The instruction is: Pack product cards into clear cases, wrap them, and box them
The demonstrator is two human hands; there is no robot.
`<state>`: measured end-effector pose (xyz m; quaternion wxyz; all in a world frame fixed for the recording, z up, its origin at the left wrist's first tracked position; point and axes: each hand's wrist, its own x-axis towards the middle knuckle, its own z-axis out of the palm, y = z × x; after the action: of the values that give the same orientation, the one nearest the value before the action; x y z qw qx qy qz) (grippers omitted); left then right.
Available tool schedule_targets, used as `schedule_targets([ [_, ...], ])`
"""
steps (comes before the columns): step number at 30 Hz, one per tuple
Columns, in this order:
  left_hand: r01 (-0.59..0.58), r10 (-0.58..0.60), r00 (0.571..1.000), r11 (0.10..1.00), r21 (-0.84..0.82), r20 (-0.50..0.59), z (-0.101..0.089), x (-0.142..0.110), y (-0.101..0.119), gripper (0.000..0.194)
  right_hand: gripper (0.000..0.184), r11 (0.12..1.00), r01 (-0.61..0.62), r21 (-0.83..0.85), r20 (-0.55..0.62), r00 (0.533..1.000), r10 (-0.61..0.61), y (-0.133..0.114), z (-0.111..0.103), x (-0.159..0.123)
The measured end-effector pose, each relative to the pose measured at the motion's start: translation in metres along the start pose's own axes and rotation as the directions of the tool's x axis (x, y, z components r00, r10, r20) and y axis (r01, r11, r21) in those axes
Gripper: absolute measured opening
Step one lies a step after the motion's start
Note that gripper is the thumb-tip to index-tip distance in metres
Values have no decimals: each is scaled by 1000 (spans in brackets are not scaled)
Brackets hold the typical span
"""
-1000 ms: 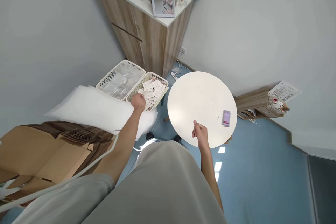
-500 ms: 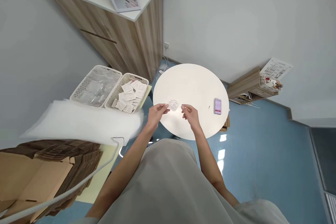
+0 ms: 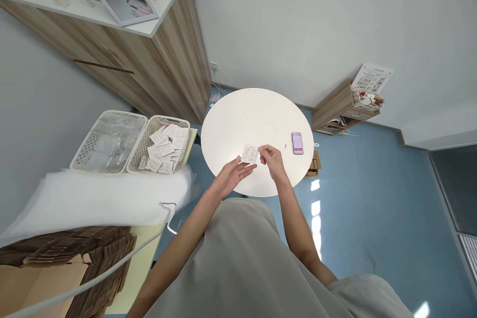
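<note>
A small white printed card (image 3: 249,153) is held above the near part of the round white table (image 3: 231,119). My right hand (image 3: 272,160) pinches the card by its right edge between thumb and fingers. Just below and left of it, my left hand (image 3: 231,177) is open, its fingers stretched out close under the card; whether the thumb touches the card's corner I cannot tell. On the right part of the table lies a purple-and-pink rectangular thing (image 3: 297,143), blurred.
To the left, a white basket (image 3: 131,156) holds many similar cards, beside another basket (image 3: 76,159) of clear plastic packets. White foam sheets (image 3: 112,196) and folded brown cardboard boxes (image 3: 115,263) lie nearer me. A wooden cabinet (image 3: 167,64) stands behind; a low shelf (image 3: 333,104) is at right.
The card has passed from my left hand to my right. My left hand has let go and opened, slightly lower. The camera view has shifted.
</note>
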<state>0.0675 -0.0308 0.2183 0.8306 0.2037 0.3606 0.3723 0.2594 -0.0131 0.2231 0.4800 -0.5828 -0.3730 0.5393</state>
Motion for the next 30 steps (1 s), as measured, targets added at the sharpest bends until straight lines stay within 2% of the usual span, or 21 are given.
schedule_targets([
  [2, 56, -54, 998, 997, -53, 44, 1, 0, -2, 54, 32, 1000, 0, 19, 37, 999, 0, 1, 0, 0],
  [5, 51, -47, 997, 996, -76, 54, -1, 1, -5, 55, 36, 999, -9, 38, 72, 997, 6, 3, 4, 2],
  [7, 14, -12, 999, 998, -61, 31, -5, 2, -6, 53, 37, 999, -25, 36, 51, 998, 23, 4, 8, 2],
  [9, -19, 19, 1000, 1000, -20, -20, -10, 3, -6, 51, 39, 999, -29, 18, -21, 999, 30, 5, 13, 1],
  [12, -61, 73, 986, 994, 87, -147, -15, 2, -2, 54, 37, 999, 2, -49, -105, 994, -7, 4, 22, -7],
  [16, -138, 243, 924, 931, 337, -296, -19, 1, 2, 64, 35, 991, 2, -131, -58, 998, -9, 5, 36, -17],
  [19, -168, 369, 872, 843, 511, -322, -23, 2, 1, 68, 35, 988, -8, -155, -55, 998, -1, 9, 45, -19],
  [21, -184, 415, 858, 799, 573, -303, -26, 3, 0, 69, 34, 985, -8, -172, -76, 997, -5, 11, 49, -18],
  [23, -196, 431, 851, 790, 581, -299, -31, 3, 1, 67, 32, 981, -5, -192, -102, 995, -15, 12, 50, -15],
  [26, -206, 418, 844, 830, 518, -335, -39, 4, 3, 59, 31, 978, -13, -209, -125, 992, -14, 11, 47, -11],
  [30, -230, 396, 858, 866, 443, -328, -46, 4, 7, 58, 32, 979, -32, -201, -106, 994, 11, 8, 43, -8],
])
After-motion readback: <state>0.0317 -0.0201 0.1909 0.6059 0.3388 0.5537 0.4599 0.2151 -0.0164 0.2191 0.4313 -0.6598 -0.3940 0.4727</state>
